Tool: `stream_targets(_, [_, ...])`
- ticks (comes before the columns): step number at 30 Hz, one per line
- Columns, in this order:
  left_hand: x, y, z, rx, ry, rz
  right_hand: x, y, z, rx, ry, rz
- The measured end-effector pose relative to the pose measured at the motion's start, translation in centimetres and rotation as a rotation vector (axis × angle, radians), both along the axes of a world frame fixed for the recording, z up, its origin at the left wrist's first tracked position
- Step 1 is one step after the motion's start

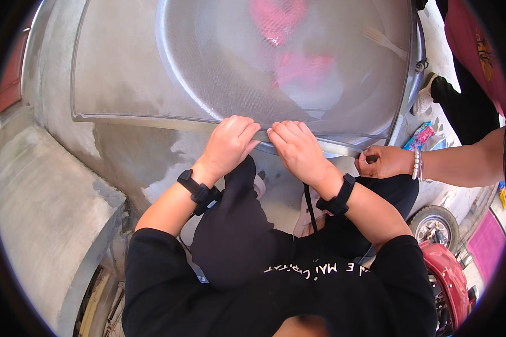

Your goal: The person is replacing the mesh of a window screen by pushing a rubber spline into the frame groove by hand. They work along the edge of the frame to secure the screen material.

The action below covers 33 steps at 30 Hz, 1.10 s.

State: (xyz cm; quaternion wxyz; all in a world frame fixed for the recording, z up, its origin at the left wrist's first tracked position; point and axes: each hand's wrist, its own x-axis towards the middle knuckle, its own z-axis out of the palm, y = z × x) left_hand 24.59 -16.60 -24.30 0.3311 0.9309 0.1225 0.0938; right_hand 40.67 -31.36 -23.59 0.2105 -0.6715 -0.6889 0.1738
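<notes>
A framed mesh screen point(126, 84) lies across a large round metal basin point(181, 90), its left part reaching over the concrete. My left hand point(231, 143) grips the near bar point(160, 122) of the frame, fingers over the top and thumb below. Just right of it, my right hand point(299, 151) holds the same bar. Another person's hand point(375, 162), with a beaded bracelet, pinches the bar near its right corner. Through the mesh I see water, red cloth point(278, 19) and a pale long-handled tool point(383, 42) with a pronged-looking head. My palms are hidden.
A raised concrete ledge point(50, 189) runs along the left. On the right are a colourful plastic packet point(421, 135), another person's shoe point(425, 97), and dark-clothed leg point(468, 101). A red motorcycle point(449, 269) stands behind at lower right.
</notes>
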Motion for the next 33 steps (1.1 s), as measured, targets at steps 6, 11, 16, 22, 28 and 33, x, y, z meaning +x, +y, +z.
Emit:
stream_targets(6, [0.1,-0.3,-0.3,-0.016,-0.030,-0.008,0.4,-1.1,-0.7,0.022,0.130,-0.071])
stream_targets(11, [-0.3,-0.4,-0.9,-0.009,-0.096,-0.059,0.5,-1.0,-0.7,0.069,0.163,-0.086])
stream_targets(16, [-0.3,-0.1,-0.6,-0.001,-0.059,-0.115,0.3,-0.9,-0.6,0.033,0.144,-0.065])
stream_targets(22, [0.6,-0.1,-0.3,0.050,0.009,-0.165,0.1,-0.4,-0.3,-0.037,0.093,-0.053])
stream_targets(28, [0.5,-0.2,0.2,0.077,0.023,-0.123,1.0,-1.5,0.6,-0.067,0.090,-0.129])
stream_targets(33, [1.0,-0.5,0.1,0.063,-0.008,-0.162,2.9,-4.7,0.0,0.023,0.105,-0.120])
